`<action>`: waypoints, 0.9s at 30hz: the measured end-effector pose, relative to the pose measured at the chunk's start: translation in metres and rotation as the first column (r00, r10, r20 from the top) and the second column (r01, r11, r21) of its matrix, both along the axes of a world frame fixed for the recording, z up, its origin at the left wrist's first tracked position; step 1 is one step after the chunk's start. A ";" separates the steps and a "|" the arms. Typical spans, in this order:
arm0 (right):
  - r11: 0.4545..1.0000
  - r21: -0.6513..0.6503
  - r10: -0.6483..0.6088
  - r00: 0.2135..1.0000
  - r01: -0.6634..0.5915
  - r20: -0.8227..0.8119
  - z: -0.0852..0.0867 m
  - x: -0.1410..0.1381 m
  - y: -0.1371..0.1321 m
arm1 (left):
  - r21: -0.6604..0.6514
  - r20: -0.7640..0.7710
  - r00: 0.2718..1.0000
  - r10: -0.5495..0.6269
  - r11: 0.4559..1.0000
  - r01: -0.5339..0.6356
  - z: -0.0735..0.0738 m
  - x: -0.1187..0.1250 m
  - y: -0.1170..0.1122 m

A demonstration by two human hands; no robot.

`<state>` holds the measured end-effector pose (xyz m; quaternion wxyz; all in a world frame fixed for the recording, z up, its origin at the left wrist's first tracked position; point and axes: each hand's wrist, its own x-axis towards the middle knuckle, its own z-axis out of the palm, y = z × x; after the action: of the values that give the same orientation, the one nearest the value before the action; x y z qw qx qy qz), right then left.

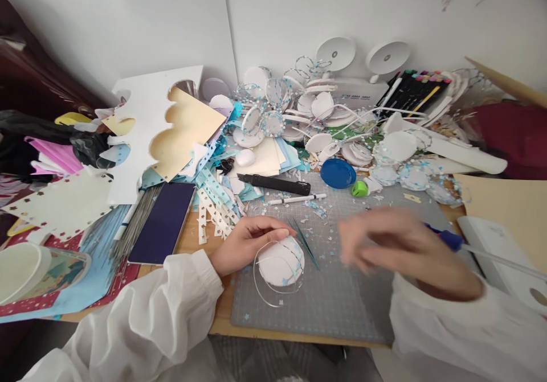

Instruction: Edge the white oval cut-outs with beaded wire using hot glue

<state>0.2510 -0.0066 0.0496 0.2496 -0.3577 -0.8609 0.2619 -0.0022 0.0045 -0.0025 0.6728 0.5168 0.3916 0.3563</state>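
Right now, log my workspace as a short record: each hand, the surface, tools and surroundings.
Left hand: left hand pinches the upper edge of a white disc
Right hand: right hand raised, motion-blurred; whether it holds anything is unclear
Surface: gray cutting mat, scattered with blue and white bits
Tools: green tweezers beside the disc; black utility knife and white pen farther back
Left side: white cup
Back: black markers, many white discs

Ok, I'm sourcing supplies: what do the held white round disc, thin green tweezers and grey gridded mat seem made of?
White round disc: perhaps paper or foam, its face matte without highlights. Thin green tweezers: likely coated metal, judging by the slender pointed arms; sheen unclear. Grey gridded mat: probably plastic, satin, flat with fine printed lines.
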 end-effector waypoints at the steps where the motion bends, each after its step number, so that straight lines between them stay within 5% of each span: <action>1: 0.998 -0.062 -0.015 1.000 0.016 0.017 -0.006 -0.007 0.012 | 0.002 -0.007 1.000 -0.007 1.000 0.007 0.000 -0.001 0.000; 6: 0.998 -0.046 -0.041 0.979 0.051 0.200 -0.041 -0.030 0.028 | -0.023 0.002 0.998 -0.060 0.998 0.060 -0.002 -0.003 0.000; 11: 0.988 -0.154 0.038 0.958 0.007 0.285 -0.054 -0.036 0.022 | 0.099 0.051 0.997 -0.064 0.993 0.059 -0.003 -0.002 0.000; 16: 0.977 -0.200 -0.055 0.995 0.070 0.081 -0.056 -0.032 0.029 | -0.012 0.145 0.989 0.013 1.000 -0.011 -0.005 0.000 0.001; 21: 0.936 -0.347 -0.081 0.994 0.050 -0.074 -0.055 -0.026 0.033 | 0.009 0.127 0.991 0.034 0.999 -0.036 -0.005 0.000 0.001; 27: 0.994 -0.062 0.094 0.990 -0.087 0.108 -0.061 -0.026 0.033 | 0.050 0.052 0.997 0.050 0.997 -0.053 -0.001 0.000 0.001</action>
<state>0.2246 0.0262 -0.0115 0.1792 -0.3393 -0.8809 0.2773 -0.0026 0.0055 -0.0034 0.6596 0.5144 0.3784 0.3962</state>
